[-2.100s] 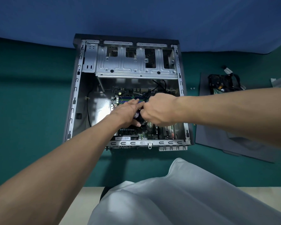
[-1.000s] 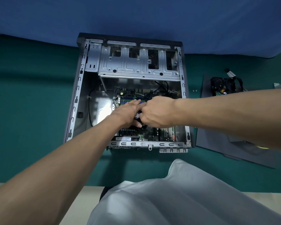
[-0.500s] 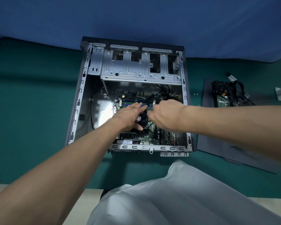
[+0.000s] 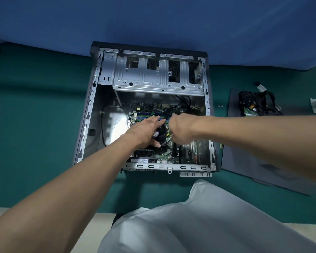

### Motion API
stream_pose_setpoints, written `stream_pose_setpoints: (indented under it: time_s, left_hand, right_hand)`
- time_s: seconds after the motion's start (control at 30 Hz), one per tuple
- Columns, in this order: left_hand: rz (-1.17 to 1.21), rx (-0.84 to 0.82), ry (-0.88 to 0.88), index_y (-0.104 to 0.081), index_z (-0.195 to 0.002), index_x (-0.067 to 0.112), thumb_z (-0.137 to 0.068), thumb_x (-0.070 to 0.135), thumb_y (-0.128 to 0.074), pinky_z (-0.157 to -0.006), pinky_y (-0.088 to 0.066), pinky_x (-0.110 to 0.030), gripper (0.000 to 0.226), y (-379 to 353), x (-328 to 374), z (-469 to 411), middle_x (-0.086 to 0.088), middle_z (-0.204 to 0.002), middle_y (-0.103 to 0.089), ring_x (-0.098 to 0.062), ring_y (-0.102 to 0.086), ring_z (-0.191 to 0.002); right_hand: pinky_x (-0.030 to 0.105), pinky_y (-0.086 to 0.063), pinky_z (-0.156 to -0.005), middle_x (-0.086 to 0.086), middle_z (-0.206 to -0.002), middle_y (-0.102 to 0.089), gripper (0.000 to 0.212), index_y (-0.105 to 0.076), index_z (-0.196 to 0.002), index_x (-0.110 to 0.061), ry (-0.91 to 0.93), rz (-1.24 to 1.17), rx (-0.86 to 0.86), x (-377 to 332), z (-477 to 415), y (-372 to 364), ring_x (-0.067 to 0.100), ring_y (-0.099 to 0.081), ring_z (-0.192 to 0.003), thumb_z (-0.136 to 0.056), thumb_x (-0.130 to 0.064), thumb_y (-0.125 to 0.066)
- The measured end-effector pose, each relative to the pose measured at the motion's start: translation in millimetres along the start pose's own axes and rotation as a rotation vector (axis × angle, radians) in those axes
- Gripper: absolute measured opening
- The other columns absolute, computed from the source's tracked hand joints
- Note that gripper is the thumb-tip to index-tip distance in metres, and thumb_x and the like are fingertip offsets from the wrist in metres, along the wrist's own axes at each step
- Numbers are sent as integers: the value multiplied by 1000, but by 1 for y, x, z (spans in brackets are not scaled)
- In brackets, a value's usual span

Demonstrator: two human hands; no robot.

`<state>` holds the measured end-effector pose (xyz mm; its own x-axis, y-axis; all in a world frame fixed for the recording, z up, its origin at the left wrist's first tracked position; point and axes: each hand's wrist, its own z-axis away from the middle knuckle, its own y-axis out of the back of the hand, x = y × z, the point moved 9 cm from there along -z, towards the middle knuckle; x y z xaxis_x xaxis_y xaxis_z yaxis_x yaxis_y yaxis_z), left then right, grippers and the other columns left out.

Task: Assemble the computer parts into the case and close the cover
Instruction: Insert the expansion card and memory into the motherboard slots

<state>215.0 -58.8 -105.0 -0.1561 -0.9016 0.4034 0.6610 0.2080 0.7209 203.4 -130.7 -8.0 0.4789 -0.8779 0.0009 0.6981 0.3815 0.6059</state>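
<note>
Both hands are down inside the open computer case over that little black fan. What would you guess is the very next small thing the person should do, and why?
Probably steady the black fan with the left hand while the right hand fastens its near corner. The left palm lies flat on the fan on the motherboard, and the right hand's curled fingers, blurred, sit at its edge; what they hold is hidden.

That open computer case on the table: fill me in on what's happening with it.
A person has both hands inside the open case, which lies on its side. The left hand rests on the black cooler fan; the right hand works right beside it. The cover lies to the right, off the case, with a cable bundle on it.
</note>
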Motion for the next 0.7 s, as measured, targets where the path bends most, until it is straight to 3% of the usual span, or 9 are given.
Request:
stream_pose_setpoints:
  time_s: [0.07,0.13,0.2,0.33,0.4,0.47,0.5,0.63,0.7]
  left_hand:
    - [1,7,0,-11,-155,27,-82,28,-77,-120,-15,-40,98,1,0,-1,3,-163,-5,-15,-4,-149]
    - [3,3,-1,-10,-155,27,-82,27,-76,-121,-13,-38,98,1,0,-1,3,-163,-5,-14,-3,-149]
    - [1,1,-8,-11,-155,27,-82,26,-76,-121,-12,-37,98,1,1,-2,2,-163,-5,-14,-3,-149]
    - [6,3,-1,-12,-155,29,-81,27,-77,-120,-14,-40,98,0,0,-2,3,-163,-4,-14,-2,-149]
    - [-4,-1,4,-12,-155,29,-81,28,-77,-120,-15,-41,98,-1,0,-2,3,-163,-4,-14,-2,-149]
    - [0,-7,2,-11,-155,30,-81,28,-77,-120,-14,-42,99,-1,1,-2,4,-163,-4,-14,-2,-149]
    - [5,-7,1,-11,-155,31,-81,28,-77,-120,-14,-42,99,-1,2,-2,4,-163,-4,-14,-2,-149]
    - [33,20,-3,-10,-155,26,-82,27,-77,-121,-13,-38,99,3,3,1,3,-162,-8,-13,-5,-149]
    - [40,26,-3,-18,-154,25,-83,27,-76,-120,-14,-38,92,3,1,2,3,-162,-10,-14,-6,-149]
  right_hand:
    - [34,-41,-63,13,-112,-57,35,-40,-132,-3,156,384,123,-16,9,1,24,-48,-79,-98,-9,-40]
    - [33,-34,-56,7,-96,-62,20,-51,-110,-9,351,678,297,-34,19,3,24,-44,-66,-99,-13,-34]
    - [32,-32,-53,2,-81,-56,19,-49,-94,-13,473,798,356,-41,24,1,23,-41,-61,-99,-15,-30]
    - [33,-38,-57,12,-92,-63,18,-54,-91,-10,374,619,286,-28,12,4,27,-50,-68,-96,-16,-38]
    - [30,-39,-57,15,-95,-60,14,-55,-88,-8,114,181,209,-6,-1,11,25,-49,-67,-93,-16,-44]
    - [24,-40,-48,10,-87,-53,21,-55,-110,-2,-155,-298,127,19,-7,4,19,-51,-67,-94,-12,-45]
    - [21,-40,-45,8,-87,-51,27,-52,-120,0,-205,-379,94,22,-7,2,19,-53,-70,-95,-9,-44]
    - [27,-45,-71,13,-114,-50,49,-28,-142,6,3,10,-12,-13,5,1,24,-53,-99,-100,-15,-43]
    - [29,-42,-77,13,-129,-50,46,-33,-141,1,143,347,35,-31,7,0,22,-53,-103,-100,-15,-44]
